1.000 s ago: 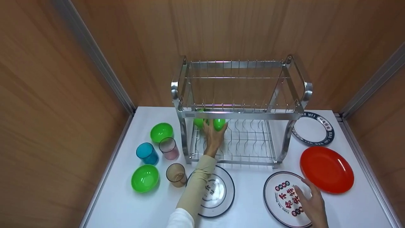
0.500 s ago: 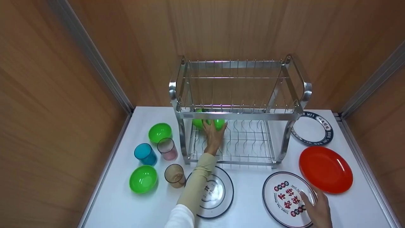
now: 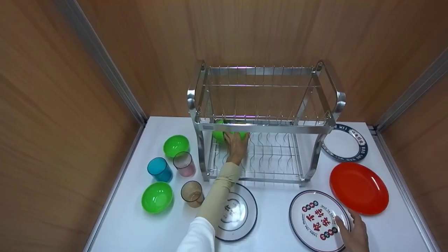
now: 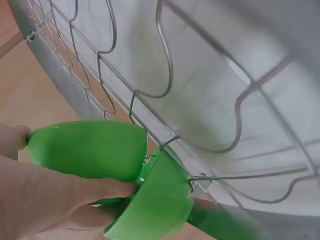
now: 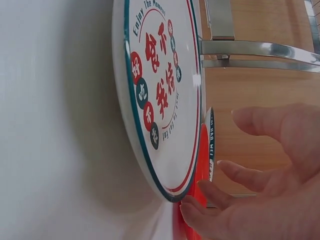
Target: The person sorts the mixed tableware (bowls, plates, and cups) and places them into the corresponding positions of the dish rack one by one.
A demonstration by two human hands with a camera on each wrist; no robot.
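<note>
In the head view my left hand (image 3: 237, 148) reaches into the lower tier of a metal dish rack (image 3: 269, 128). It grips a green bowl (image 4: 87, 150), with the thumb at one end of the rim and the fingers on the other side. Another green bowl (image 4: 157, 200) stands on edge against the rack wires, right beside the fingers. My right hand (image 3: 355, 233) is held with loosely spread fingers at the right edge of a white plate with red lettering (image 3: 316, 220). Nothing is between its fingers in the right wrist view.
Left of the rack are two green bowls (image 3: 157, 197), a blue cup (image 3: 160, 169), a pink cup (image 3: 184, 164) and a brown cup (image 3: 192, 193). A ringed plate (image 3: 241, 213) lies under the left forearm. A red plate (image 3: 359, 188) and a dark-rimmed plate (image 3: 362, 147) lie right.
My left hand has moved slightly deeper into the rack with the bowl, which now shows less below the upper tier's front bar. My right hand has shifted slightly right and down.
</note>
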